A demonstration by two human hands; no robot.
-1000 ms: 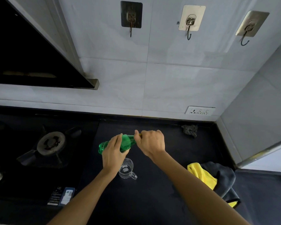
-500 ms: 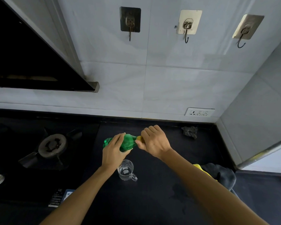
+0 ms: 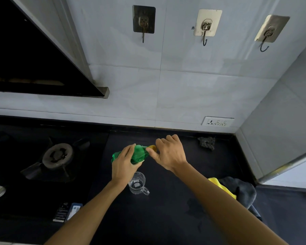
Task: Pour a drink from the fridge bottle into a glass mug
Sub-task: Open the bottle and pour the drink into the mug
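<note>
1. Your left hand (image 3: 124,165) is wrapped around the green bottle (image 3: 139,154). You hold it on its side, up above the black counter (image 3: 166,218).
2. Your right hand (image 3: 170,153) pinches the yellow cap (image 3: 152,148) at the end of the bottle with its fingertips.
3. The glass mug (image 3: 137,183) stands on the counter just below your left hand. Its handle points to the right.
4. A yellow and grey cloth (image 3: 237,190) lies on the counter to your right.

Black counter (image 3: 166,218) bears: mug (image 3: 137,183) under left hand (image 3: 124,165); scrubber (image 3: 207,142), cloths (image 3: 237,191) right of right hand (image 3: 171,154).
</note>
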